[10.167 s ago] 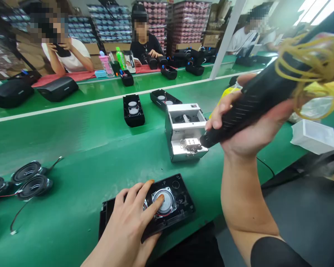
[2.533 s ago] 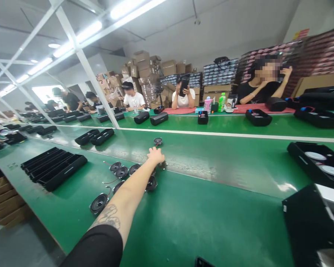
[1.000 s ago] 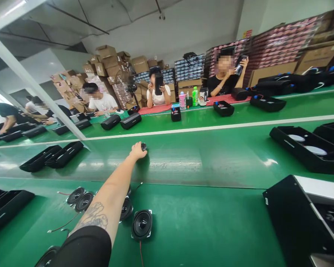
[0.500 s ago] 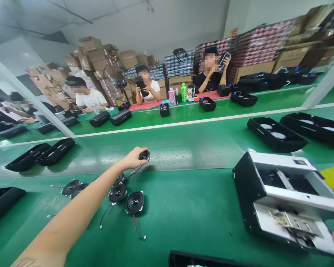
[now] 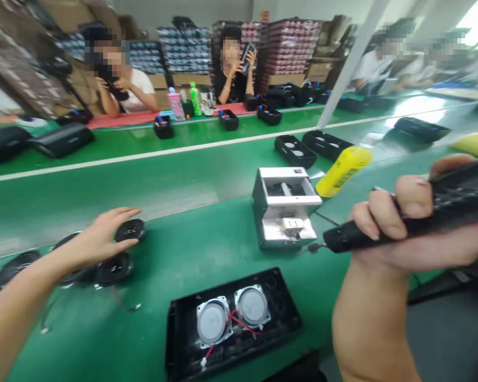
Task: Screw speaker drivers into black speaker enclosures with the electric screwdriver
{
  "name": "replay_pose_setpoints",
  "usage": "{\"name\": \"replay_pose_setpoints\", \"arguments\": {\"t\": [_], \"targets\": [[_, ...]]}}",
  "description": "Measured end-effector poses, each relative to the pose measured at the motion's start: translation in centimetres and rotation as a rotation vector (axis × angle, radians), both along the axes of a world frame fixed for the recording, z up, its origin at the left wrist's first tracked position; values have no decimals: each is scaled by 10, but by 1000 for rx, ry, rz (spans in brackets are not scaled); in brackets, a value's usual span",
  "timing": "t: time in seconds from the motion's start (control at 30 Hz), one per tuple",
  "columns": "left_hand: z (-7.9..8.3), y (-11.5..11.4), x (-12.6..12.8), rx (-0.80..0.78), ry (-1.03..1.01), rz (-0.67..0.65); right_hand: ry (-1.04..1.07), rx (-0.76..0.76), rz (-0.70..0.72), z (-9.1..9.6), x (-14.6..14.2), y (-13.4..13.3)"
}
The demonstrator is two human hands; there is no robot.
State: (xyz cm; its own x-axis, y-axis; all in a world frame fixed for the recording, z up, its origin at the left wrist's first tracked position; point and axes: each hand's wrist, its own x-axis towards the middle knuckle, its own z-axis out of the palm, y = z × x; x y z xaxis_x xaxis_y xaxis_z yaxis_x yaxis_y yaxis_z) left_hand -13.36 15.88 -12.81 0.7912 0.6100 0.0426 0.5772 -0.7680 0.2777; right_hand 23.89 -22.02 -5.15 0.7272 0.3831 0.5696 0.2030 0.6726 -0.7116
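Note:
My left hand point(image 5: 103, 236) reaches out over the green belt and grips a small black speaker driver point(image 5: 130, 229) between thumb and fingers. More black drivers point(image 5: 112, 268) with thin wires lie just under and left of that hand. My right hand point(image 5: 406, 228) is wrapped round a black electric screwdriver point(image 5: 402, 217), its tip pointing left towards a silver screw feeder box point(image 5: 286, 206). In front of me lies an open black speaker housing point(image 5: 231, 323) with two round silver-backed drivers and red wires inside.
A yellow bottle point(image 5: 343, 171) lies behind the feeder box. Black trays point(image 5: 295, 151) with drivers sit further back on the belt. Across the belt, several people sit holding black objects, beside bottles point(image 5: 194, 98) and black speaker cases point(image 5: 61, 139). Stacked boxes fill the back.
My view has swung right and down from the far belt to my own place. My left hand has drawn back towards me with the small driver. My right hand with the screwdriver has come into view.

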Motion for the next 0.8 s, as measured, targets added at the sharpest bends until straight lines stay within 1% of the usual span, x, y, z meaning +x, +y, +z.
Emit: {"name": "replay_pose_setpoints", "arguments": {"t": [0.07,0.1,0.13,0.2,0.27,0.3,0.37,0.43,0.5,0.57,0.7,0.8], "targets": [[0,-31,-2,28,-61,-31,-6,73,25,10,-4,10],[0,-52,-4,34,-103,-70,-33,97,17,13,-6,16],[-1,-76,-6,19,-127,-111,-71,86,3,14,-8,22],[-6,-126,-9,-23,-151,-215,-130,49,-29,10,-10,33],[-14,-170,-10,-28,-135,-324,-140,-19,-26,4,-11,41],[-18,-188,-10,-25,-136,-347,-136,-53,-21,0,-12,44],[-26,-214,-10,-36,-129,-336,-131,-99,-14,-7,-11,48],[-33,-229,-8,-30,-136,-319,-145,-112,2,-12,-10,50],[-37,-235,-7,-5,-152,-331,-171,-88,25,-15,-9,51],[-40,-236,-5,20,-154,-340,-194,-67,50,-17,-7,52],[-40,-238,-1,35,-163,-331,-174,-49,41,-18,-4,54],[-38,-242,1,-1,-171,-293,-151,-94,40,-20,-4,54]]}}
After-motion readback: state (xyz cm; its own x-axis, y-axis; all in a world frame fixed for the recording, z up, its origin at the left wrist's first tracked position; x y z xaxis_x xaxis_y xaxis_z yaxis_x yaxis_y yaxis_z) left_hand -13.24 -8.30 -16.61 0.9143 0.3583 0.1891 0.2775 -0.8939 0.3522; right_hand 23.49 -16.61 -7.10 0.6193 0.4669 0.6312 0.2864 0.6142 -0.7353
